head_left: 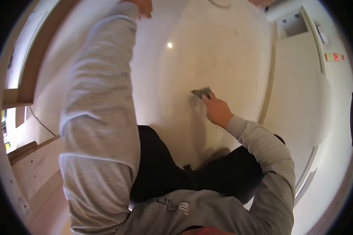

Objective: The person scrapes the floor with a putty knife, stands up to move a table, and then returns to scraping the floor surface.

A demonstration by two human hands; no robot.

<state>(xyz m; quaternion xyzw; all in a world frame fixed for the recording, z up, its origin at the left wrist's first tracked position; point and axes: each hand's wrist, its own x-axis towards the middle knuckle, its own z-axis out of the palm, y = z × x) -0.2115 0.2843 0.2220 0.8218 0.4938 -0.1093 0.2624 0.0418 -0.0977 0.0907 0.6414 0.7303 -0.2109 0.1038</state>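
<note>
My right hand (217, 111) is closed around a putty knife (201, 93), its dark blade pointing left. The blade lies at or just over a broad, smooth, off-white surface (223, 58); whether it touches cannot be told. A shadow of the hand and tool falls below them on that surface. My left arm reaches far forward, and my left hand (144, 7) is cut off by the top edge of the picture. Only part of that hand shows near the same pale surface, so its grip and anything in it stay hidden.
A white cabinet-like panel (296, 74) with an open compartment (293, 26) runs along the right. A bottle with a red label (334, 57) lies beyond it. Wooden boards (35, 168) and a thin cable (42, 124) are at left. My dark-trousered legs (223, 172) are spread below.
</note>
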